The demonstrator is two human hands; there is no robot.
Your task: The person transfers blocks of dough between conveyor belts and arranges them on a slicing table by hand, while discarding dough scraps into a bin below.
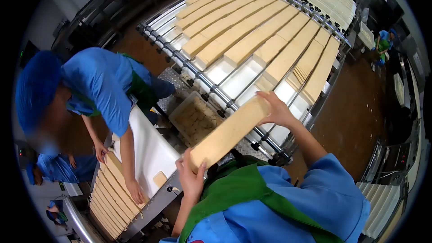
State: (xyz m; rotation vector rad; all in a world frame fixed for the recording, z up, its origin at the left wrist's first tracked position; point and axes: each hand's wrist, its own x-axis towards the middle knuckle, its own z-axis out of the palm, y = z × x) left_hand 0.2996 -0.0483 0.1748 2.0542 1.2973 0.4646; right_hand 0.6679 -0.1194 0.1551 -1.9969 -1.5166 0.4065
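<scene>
Between my two hands a long pale-yellow slab (230, 132) is held at a slant in front of my green apron. My left hand (191, 173) is closed round its lower left end, the thumb on its face. The upper right end is gripped by my right hand (275, 110). Beyond the slab, rows of similar long slabs (252, 27) lie on a white conveyor with metal rails (202, 77). A few thin slices (298, 75) lie among the rows near its right side.
At the left a co-worker in blue (96, 81) bends over a lower white belt (150, 150) with a row of slabs (110, 189). A bin of pieces (194, 116) stands between the conveyors. Another person (384, 47) is far right.
</scene>
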